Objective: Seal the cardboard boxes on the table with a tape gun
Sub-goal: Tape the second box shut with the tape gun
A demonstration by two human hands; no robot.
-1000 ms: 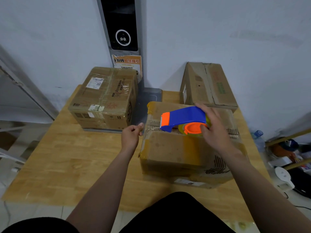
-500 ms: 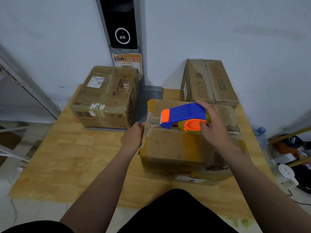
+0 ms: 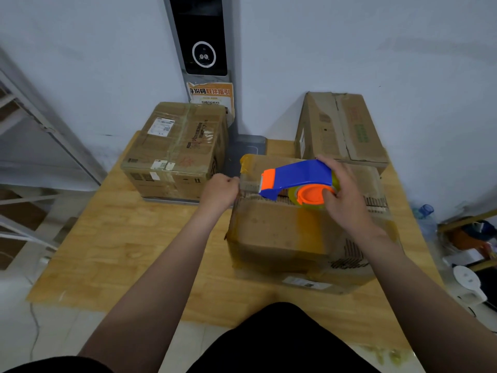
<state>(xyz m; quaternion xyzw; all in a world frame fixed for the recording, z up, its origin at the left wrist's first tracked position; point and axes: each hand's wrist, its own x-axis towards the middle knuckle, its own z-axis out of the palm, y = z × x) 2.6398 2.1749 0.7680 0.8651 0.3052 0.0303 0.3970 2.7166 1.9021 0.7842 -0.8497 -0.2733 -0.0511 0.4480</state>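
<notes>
A worn cardboard box [image 3: 285,238] sits on the wooden table [image 3: 129,238] right in front of me. My right hand [image 3: 341,195] grips a blue and orange tape gun [image 3: 293,181] held over the box's top, its orange front pointing left. A short strip of clear tape [image 3: 248,184] stretches from the gun's front to my left hand [image 3: 219,191], which pinches the tape's end at the box's upper left edge. A taped box [image 3: 177,152] stands at the back left. Another box [image 3: 341,130] leans on the wall at the back right.
A grey scanner post [image 3: 200,36] with a black screen rises against the wall between the back boxes, its flat base [image 3: 247,149] on the table. Metal shelving [image 3: 24,125] is at the left. Clutter and a plastic bottle [image 3: 426,214] lie on the floor at the right.
My left hand has moved right from the open table to the box's left edge and closed on the tape end. The tape gun has stayed over the box top.
</notes>
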